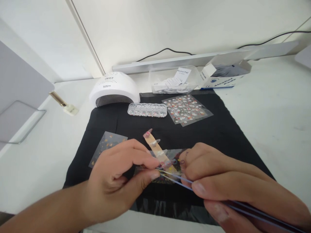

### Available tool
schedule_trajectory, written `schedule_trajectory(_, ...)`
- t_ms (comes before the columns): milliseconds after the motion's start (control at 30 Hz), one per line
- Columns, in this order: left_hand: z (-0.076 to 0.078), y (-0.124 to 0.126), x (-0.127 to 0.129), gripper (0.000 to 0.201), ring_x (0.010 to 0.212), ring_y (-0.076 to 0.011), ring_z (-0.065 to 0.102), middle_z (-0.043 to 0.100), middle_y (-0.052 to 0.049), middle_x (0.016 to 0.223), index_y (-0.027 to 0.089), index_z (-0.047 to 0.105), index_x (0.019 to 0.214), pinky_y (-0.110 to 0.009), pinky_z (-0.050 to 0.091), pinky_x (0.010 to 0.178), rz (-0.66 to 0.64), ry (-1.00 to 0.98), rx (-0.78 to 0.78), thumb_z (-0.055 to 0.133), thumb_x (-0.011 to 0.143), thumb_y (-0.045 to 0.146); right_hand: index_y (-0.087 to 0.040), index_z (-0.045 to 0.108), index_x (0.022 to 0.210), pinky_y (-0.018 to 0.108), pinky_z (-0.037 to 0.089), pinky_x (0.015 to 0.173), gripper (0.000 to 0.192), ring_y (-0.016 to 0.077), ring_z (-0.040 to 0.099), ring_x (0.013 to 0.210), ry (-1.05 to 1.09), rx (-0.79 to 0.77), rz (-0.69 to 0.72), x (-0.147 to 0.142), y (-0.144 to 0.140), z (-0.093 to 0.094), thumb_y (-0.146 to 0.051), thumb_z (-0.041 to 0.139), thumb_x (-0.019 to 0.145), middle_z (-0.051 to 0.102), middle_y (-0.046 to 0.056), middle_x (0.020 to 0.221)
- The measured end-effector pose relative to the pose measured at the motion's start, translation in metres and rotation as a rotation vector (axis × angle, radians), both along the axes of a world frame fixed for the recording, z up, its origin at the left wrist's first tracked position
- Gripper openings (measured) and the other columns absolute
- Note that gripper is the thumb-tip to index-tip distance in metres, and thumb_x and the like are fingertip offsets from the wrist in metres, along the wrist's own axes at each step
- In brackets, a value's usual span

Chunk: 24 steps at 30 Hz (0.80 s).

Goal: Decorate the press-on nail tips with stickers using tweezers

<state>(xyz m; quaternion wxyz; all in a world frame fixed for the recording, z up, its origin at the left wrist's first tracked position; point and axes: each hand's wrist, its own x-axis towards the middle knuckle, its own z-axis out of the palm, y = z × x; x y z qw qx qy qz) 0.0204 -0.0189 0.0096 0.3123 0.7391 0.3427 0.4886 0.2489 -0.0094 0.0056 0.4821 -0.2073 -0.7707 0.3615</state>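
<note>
Between thumb and forefinger, my left hand (119,174) pinches a clear sticker sheet (176,163) with small coloured designs. My right hand (223,181) grips a pair of blue tweezers (178,181), and its curled fingers also touch the sheet's right side. The tweezer tips meet the sheet at my left fingertips; whether they hold a sticker I cannot tell. Behind the sheet lies a wooden stick (152,142), partly hidden, with a pink-tinted nail tip (147,133) at its far end and a clear nail tip (155,142) a little nearer.
A black cloth (116,123) covers the middle of the white table. On or around it are a gold-flecked sheet (107,142), a rhinestone case (147,110), patterned sticker sheets (187,110), a nail lamp (114,85), a polish bottle (70,109), a plastic tray (157,89) and an alcohol pad box (223,81).
</note>
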Motion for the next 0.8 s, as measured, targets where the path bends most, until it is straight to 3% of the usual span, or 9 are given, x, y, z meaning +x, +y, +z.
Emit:
schedule_trajectory(400,-0.0012,-0.0023,-0.0016,0.022,0.071,-0.0138,0.069,0.076,-0.003,0.084,0.021,0.075,0.097,-0.022,0.056,0.063,-0.005,0.002,-0.026,0.075,0.085,0.003,-0.023,0.067,0.113,0.041,0.066,0.072,0.041,0.0215,0.074,0.073,-0.059,0.083,0.013,0.0006,0.0002,0.0017,0.002,0.059,0.082,0.075,0.007,0.083)
schedule_trajectory(800,-0.0042,-0.0029,-0.0023,0.023,0.074,-0.0135,0.068,0.075,-0.001,0.085,0.023,0.074,0.1,-0.023,0.056,0.067,0.0,-0.014,-0.097,0.076,0.086,0.006,-0.022,0.067,0.11,0.039,0.067,0.075,0.037,0.0207,0.075,0.074,-0.066,0.123,0.025,0.001,0.0034,0.0042,0.001,0.059,0.082,0.076,0.007,0.083)
